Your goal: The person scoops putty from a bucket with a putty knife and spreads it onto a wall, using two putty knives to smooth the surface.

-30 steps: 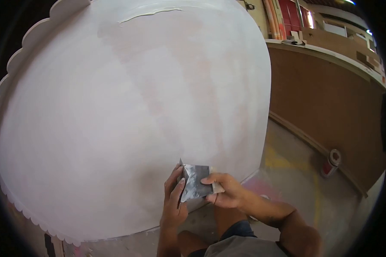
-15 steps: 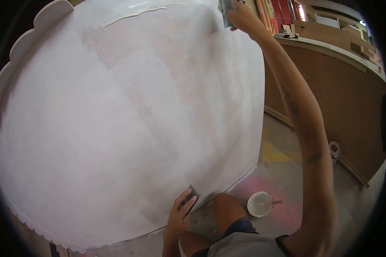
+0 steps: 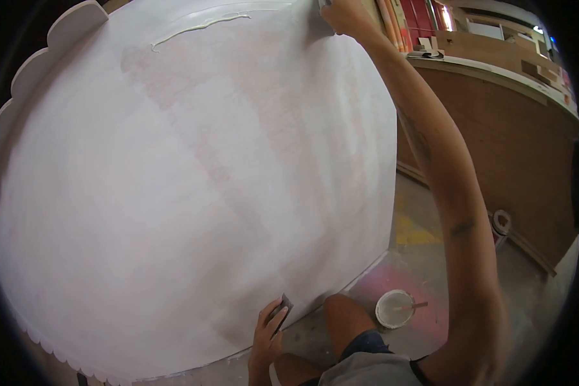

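A large, rounded white panel point(image 3: 174, 193) with scalloped edging fills most of the view, with faint pinkish streaks across its surface. High on the panel, my right hand point(image 3: 344, 16) is closed around a grey flat scraper point(image 3: 324, 5), mostly hidden by the fingers and the frame's upper edge. To the left of it, a raised bead of wet white filler point(image 3: 202, 26) runs along the panel's upper part. Low down, by the panel's bottom edge, my left hand point(image 3: 264, 334) grips a dark flat scraper point(image 3: 285, 310), its fingers lying across the blade.
A white tub point(image 3: 395, 309) with a stick across its rim stands on the floor by my knee. Behind my right arm is a brown wooden counter point(image 3: 502, 128) with offcuts on top. A roll-like round object point(image 3: 501, 222) lies at its base.
My right hand has moved left and slightly up along the panel's top with its scraper. My left hand has shifted slightly down and left.
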A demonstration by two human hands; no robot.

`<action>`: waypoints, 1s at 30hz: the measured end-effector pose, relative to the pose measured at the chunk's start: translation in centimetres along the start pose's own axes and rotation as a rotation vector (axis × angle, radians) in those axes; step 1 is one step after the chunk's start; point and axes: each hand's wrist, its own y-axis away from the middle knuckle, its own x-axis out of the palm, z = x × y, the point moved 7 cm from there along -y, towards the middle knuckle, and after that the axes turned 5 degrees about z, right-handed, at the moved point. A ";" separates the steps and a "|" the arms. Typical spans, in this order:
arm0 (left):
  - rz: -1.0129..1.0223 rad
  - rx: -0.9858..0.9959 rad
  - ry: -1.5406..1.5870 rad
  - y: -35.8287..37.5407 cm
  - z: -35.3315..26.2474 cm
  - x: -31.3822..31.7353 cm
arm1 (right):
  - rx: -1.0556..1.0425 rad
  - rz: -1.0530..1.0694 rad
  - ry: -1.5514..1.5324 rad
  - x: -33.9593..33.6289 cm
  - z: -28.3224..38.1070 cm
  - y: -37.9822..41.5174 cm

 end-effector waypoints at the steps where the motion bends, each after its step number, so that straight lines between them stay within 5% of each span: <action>1: -0.002 0.004 0.003 0.5 0.9 0.2 | 0.162 -0.313 -0.360 -1.7 -0.7 0.7; 5: -0.005 -0.058 0.038 0.7 0.7 0.3 | 0.419 -0.429 -0.715 -3.7 -2.4 1.8; 12: 0.011 -0.066 0.154 1.7 3.6 0.6 | 0.294 -0.357 -0.959 -12.4 5.7 3.3; 16: 0.029 -0.019 0.151 1.3 2.9 0.8 | 0.098 -0.557 -0.885 -17.2 10.2 1.7; 30: -0.066 -0.120 0.177 3.4 4.2 1.2 | -0.091 -0.704 -0.924 -25.0 23.6 4.0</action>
